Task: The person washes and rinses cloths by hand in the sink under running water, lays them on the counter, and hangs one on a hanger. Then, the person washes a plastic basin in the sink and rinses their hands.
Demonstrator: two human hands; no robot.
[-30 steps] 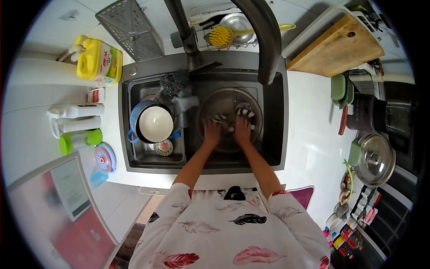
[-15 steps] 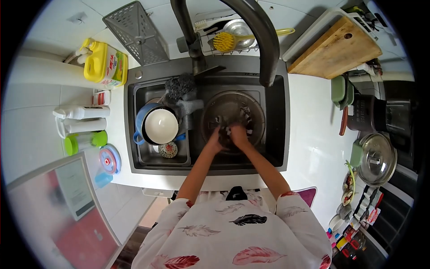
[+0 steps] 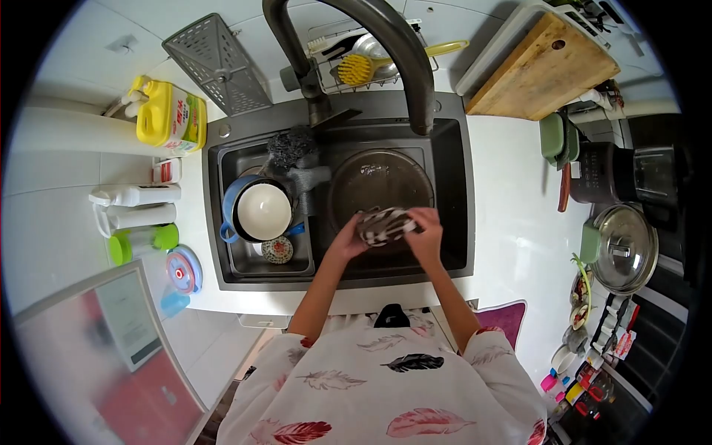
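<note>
A wet, bunched dark-and-white patterned cloth (image 3: 386, 227) is stretched between my two hands, above the near part of a round dark basin (image 3: 371, 167) of water in the right sink bowl. My left hand (image 3: 348, 239) is closed on the cloth's left end. At its other end, the fingers of my right hand (image 3: 426, 231) pinch the cloth. The lower part of the basin is hidden behind the cloth and hands.
In the left sink bowl sit a white bowl (image 3: 264, 212) inside a blue-handled pot (image 3: 229, 211), a patterned round item (image 3: 277, 250) and a dark scrubber (image 3: 291, 148). The faucet (image 3: 419, 81) arches over the sink. A yellow jug (image 3: 170, 115) and wooden cutting board (image 3: 549, 70) flank it.
The cloth has come up out of the basin's water, held between both hands. My hands have moved apart, the right one outward. The view has shifted slightly.
</note>
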